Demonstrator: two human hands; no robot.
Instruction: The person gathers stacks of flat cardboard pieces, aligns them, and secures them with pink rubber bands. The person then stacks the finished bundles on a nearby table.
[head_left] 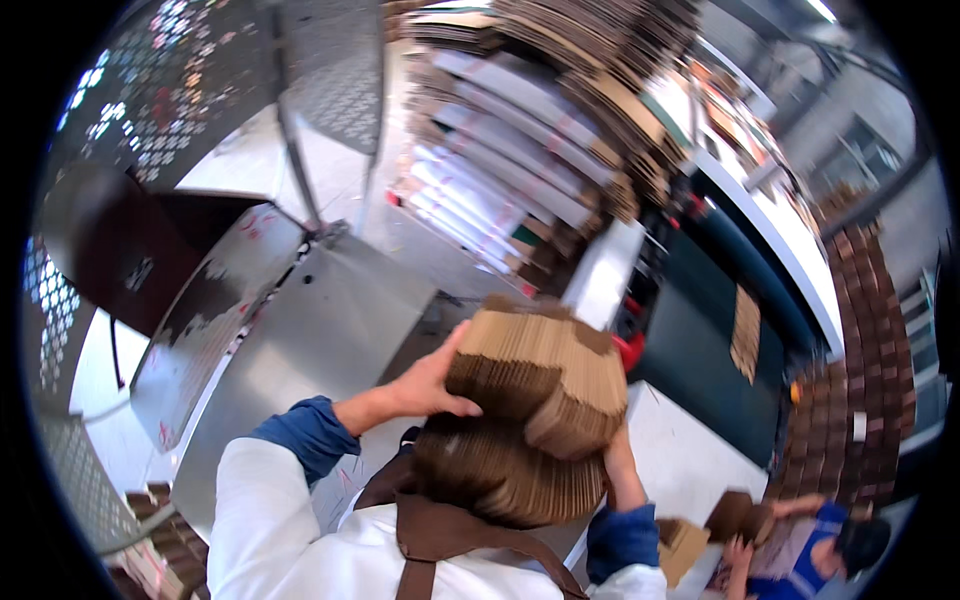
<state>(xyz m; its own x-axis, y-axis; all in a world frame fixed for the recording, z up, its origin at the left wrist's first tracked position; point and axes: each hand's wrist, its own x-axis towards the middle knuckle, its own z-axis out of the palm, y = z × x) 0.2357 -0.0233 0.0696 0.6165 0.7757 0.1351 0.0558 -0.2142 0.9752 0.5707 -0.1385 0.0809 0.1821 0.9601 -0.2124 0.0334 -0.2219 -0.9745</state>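
A thick bundle of brown cardboard pieces (535, 365), packed edge to edge, is held up in front of my chest between both hands. My left hand (432, 382) is pressed to its left side, thumb along the lower edge. My right hand (622, 465) grips the right side low down; its fingers are mostly hidden behind the cardboard. Below the bundle, close to my apron, is a second block of the same cardboard (510, 475). Whether the two blocks are joined I cannot tell.
Left of me stands a metal table (330, 320). On the right runs a dark green conveyor belt (700, 320) carrying a cardboard piece (745, 335). Tall stacks of cardboard sheets (530, 130) rise ahead. A co-worker (800, 555) handles cardboard at lower right, near brown stacks (840, 420).
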